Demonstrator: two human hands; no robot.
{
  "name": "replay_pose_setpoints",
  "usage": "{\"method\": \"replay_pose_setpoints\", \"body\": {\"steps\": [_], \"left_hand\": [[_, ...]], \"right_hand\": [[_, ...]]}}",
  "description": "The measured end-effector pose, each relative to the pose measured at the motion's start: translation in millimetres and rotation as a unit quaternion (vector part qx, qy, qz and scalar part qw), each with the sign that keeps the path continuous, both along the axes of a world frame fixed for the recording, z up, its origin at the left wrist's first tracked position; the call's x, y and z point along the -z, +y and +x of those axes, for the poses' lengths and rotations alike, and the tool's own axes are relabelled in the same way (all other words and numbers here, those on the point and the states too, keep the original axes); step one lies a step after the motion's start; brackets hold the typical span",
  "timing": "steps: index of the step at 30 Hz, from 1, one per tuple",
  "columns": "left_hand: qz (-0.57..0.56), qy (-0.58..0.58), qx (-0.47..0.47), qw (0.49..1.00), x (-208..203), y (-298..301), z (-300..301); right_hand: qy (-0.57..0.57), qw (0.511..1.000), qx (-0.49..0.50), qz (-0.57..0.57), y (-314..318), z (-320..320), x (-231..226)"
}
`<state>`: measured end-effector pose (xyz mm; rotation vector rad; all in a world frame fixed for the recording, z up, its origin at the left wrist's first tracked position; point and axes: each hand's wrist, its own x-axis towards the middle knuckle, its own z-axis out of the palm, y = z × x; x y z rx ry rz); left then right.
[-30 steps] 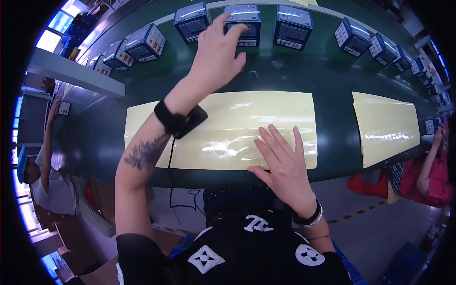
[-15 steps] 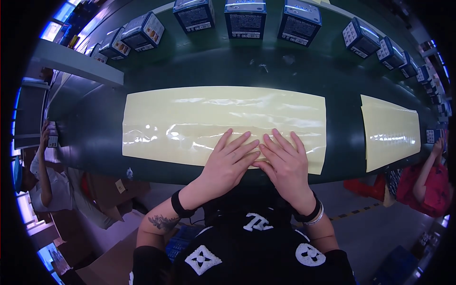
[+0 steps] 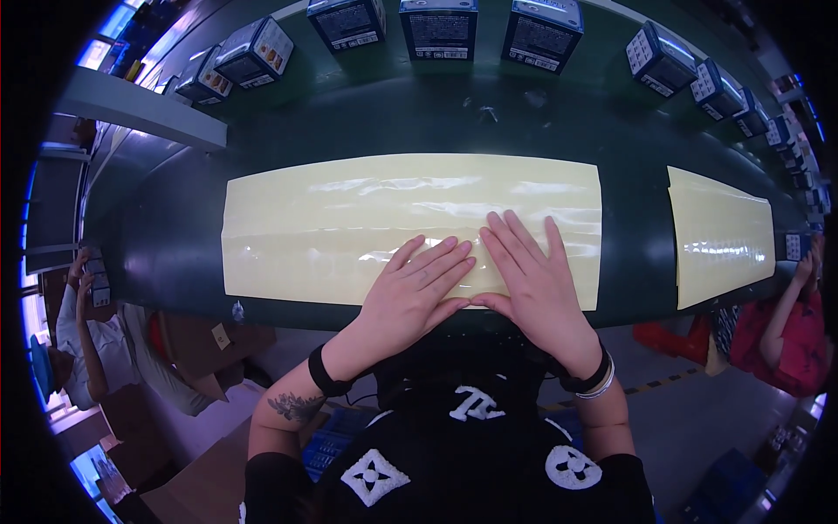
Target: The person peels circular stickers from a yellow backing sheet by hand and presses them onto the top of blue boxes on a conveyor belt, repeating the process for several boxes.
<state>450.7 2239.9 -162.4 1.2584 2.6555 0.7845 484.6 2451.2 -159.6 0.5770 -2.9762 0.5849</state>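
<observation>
A long pale yellow glossy sheet (image 3: pixel 297 218) lies before me across the dark green table. Both palms rest on its near part, right of its middle. My left hand (image 3: pixel 419 284) is flat with fingers stretched out, pointing up and to the right. Beside it, my right hand (image 3: pixel 532 271) lies flat too, fingers spread and reaching farther up the sheet. The thumbs meet or nearly meet close to the near edge. Shiny ripples show on the sheet's surface. Neither hand grips anything.
Smaller-looking yellow sheets (image 3: pixel 720 240) lie stacked to the right. Several blue boxes (image 3: pixel 439 31) line the far side. A grey bar (image 3: pixel 140 109) juts in at the left. One person (image 3: pixel 83 341) works at the left, another (image 3: pixel 781 345) at the right, each near a box.
My right hand has slid farther up the sheet, its fingers straighter. My left hand has barely moved. The sheet's near right edge lies flatter, with fewer ripples at its left.
</observation>
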Motion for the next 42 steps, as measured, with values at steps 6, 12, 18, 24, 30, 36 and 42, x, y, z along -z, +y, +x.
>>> {"method": "replay_pose_setpoints", "body": {"steps": [6, 12, 18, 24, 30, 36, 42], "left_hand": [[0.012, 0.028, -0.018, 0.999, 3.1, 5.4, 12.9], [0.048, 0.03, -0.026, 0.998, 1.7, 7.7, 17.2], [0.073, 0.054, -0.012, 0.996, 5.1, 14.5, 18.3], [0.15, 0.054, 0.002, 0.987, 8.2, 21.9, 17.0], [0.184, 0.021, 0.002, 0.983, -0.3, 30.2, 7.3], [0.2, -0.019, -0.02, 0.979, -3.1, 34.5, 8.3], [0.187, 0.093, -0.017, 0.978, -4.0, 44.4, 14.0]], "right_hand": [[0.021, 0.999, -0.031, 0.017, 10.2, 8.0, 6.8], [0.033, 0.998, -0.057, -0.02, 18.7, 14.6, 6.5], [0.051, 0.996, -0.076, -0.021, 30.8, 17.1, 6.2], [0.072, 0.989, -0.101, -0.084, 36.5, 12.9, -1.6], [0.081, 0.981, -0.077, -0.158, 41.6, 11.1, -0.7], [0.069, 0.978, -0.049, -0.191, 39.0, 13.6, -5.2], [0.073, 0.978, -0.032, -0.194, 39.3, 11.5, -5.4]]}}
